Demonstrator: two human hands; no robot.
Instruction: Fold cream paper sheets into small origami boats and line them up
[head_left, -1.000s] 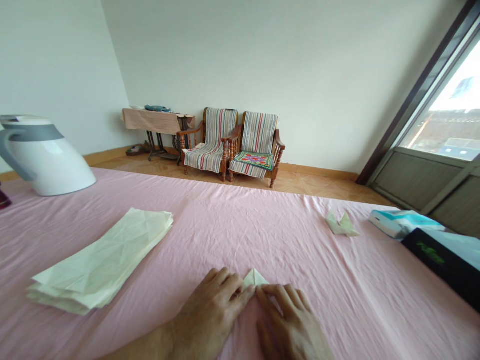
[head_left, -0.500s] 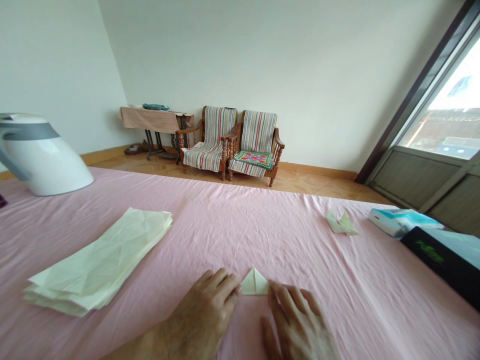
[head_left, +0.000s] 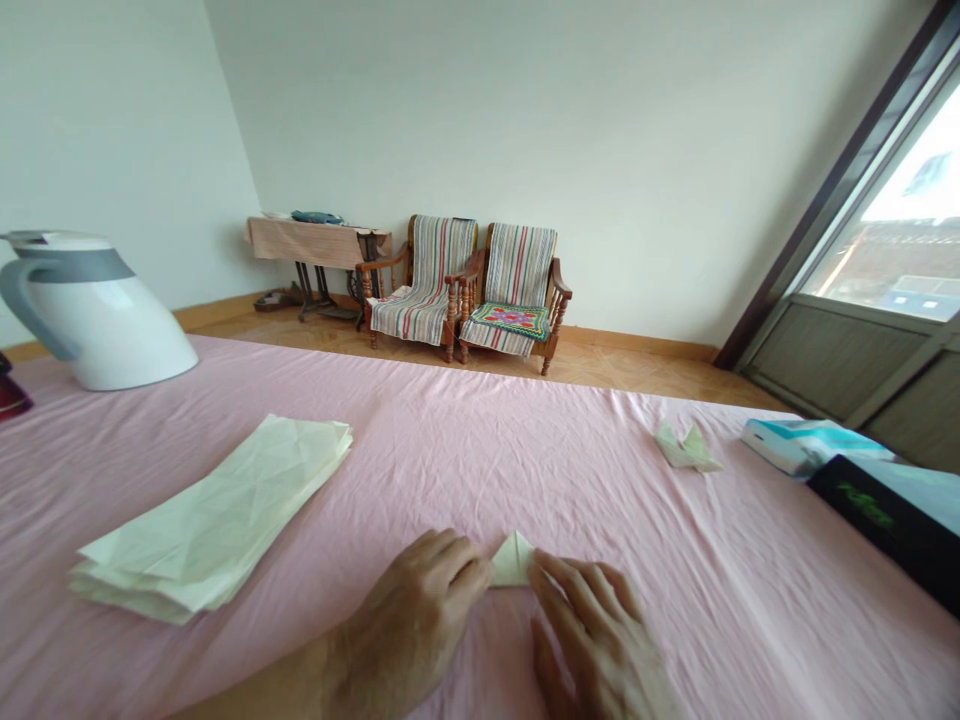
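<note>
A small folded piece of pale paper (head_left: 512, 560) lies on the pink cloth (head_left: 465, 450) near the front edge. My left hand (head_left: 412, 620) rests at its left side, fingers curled and pressed on its edge. My right hand (head_left: 592, 640) lies at its right side, fingertips pressing the paper down. Most of the paper is hidden under the two hands; only a triangular tip shows between them.
A stack of creased pale paper sheets (head_left: 214, 520) lies to the left. A white kettle (head_left: 90, 315) stands at the far left. A finished folded paper figure (head_left: 686, 448) sits at the right, beside a teal box (head_left: 814, 445) and a black box (head_left: 885, 520).
Both hands shifted slightly on the folded paper, first parting a little, then closing in on its tip again. The view moved a bit to the right.
</note>
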